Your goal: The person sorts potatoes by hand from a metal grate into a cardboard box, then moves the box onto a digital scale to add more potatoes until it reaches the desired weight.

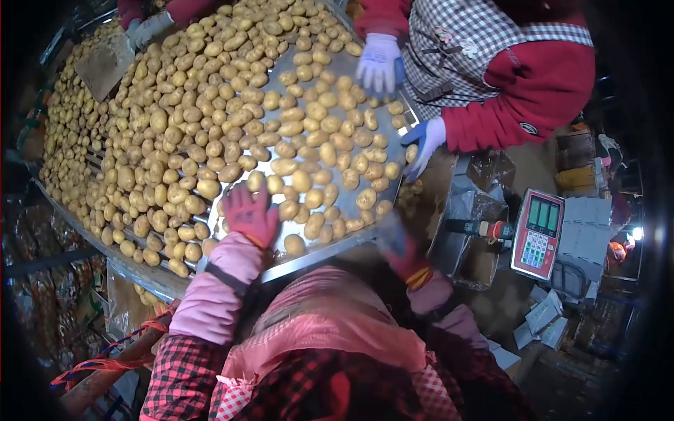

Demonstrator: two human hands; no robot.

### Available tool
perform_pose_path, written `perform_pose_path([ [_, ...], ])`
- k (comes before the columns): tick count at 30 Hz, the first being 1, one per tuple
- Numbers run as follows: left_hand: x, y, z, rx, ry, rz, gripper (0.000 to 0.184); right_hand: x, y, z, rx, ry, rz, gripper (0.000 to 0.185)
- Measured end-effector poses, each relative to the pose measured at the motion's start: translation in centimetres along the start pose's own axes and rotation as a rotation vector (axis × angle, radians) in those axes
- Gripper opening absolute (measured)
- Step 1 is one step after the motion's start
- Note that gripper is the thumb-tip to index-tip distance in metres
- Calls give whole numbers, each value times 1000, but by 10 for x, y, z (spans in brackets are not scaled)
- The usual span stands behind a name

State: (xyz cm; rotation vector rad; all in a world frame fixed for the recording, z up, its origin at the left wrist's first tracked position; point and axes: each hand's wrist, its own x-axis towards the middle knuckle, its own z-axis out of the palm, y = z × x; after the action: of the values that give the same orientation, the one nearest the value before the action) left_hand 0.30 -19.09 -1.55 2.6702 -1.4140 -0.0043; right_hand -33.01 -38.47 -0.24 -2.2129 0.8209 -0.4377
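Many yellow potatoes (158,121) cover a large metal sorting table (319,258) in front of me. My left hand (250,214), in a pink-red glove, lies on the bare metal near the front rim with its fingers spread, touching or close to the potatoes around it. Past the table's right front corner is my right hand (400,247), gloved too and smeared by motion. Whether it holds anything cannot be made out.
Across the table, a co-worker in a checked apron has two gloved hands (380,64) at the right edge. Another person's gloved hands (149,30) are by a flat board (105,65) at far left. A red-framed scale (538,233) and plastic-lined boxes (476,263) stand right.
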Motion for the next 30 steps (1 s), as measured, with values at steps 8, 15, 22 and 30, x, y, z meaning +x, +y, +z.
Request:
perform_pose_path([
  [8, -70, -24, -41, -230, -70, 127, 66, 26, -13, 0, -15, 7, 16, 65],
  [15, -129, -97, -7, 77, 136, -559, 65, 48, -68, 48, -419, -325, -355, 79],
  [22, -116, -21, -41, -417, 37, -36, 66, 141, -119, 154, -517, -238, -489, 70],
  [30, -83, -156, -11, -20, 266, -664, 74, 32, -24, 46, 40, -336, -163, 54],
])
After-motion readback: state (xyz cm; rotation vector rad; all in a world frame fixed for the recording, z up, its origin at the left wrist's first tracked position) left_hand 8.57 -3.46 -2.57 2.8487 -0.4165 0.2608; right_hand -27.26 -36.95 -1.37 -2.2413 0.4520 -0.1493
